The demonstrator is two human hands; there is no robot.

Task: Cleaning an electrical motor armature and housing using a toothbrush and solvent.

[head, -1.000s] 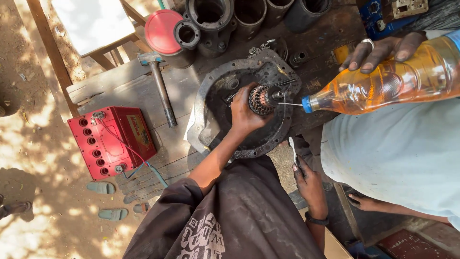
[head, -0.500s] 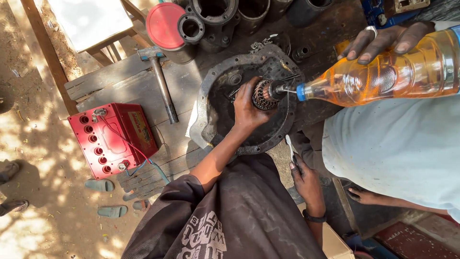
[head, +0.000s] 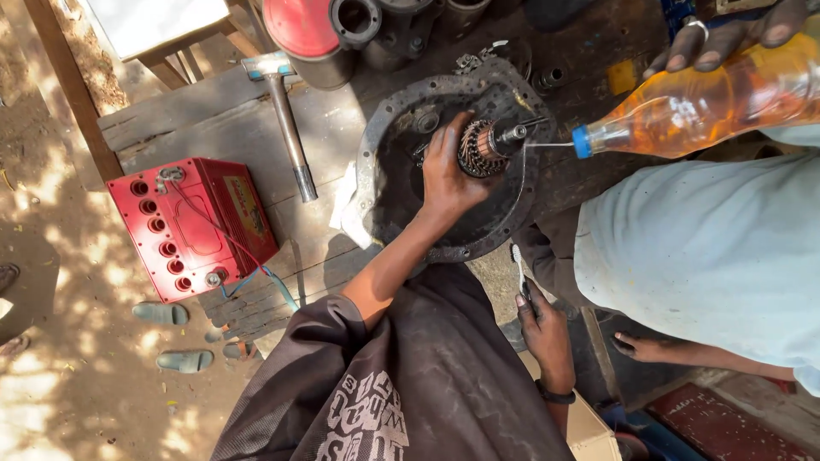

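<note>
I see my left hand (head: pixel 448 175) stretched forward, fingers clamped round the ribbed armature (head: pixel 483 147) over the middle of the round metal housing (head: pixel 380 183); my right hand (head: pixel 542 329) hangs low beside the housing's near rim, closed on a toothbrush (head: pixel 518 265); a co-worker's hand (head: pixel 726 34) tilts an amber bottle (head: pixel 700 98) from beyond the housing's far-right edge; hammer (head: pixel 286 119) and red battery (head: pixel 192 226) lie well left of it.

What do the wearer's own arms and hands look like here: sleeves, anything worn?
Both arms come out of a dark, dusty short-sleeved shirt with pale lettering, so the forearms are bare. The left hand wears no glove or ring. The right hand is gloveless too, with a dark band round its wrist.
</note>
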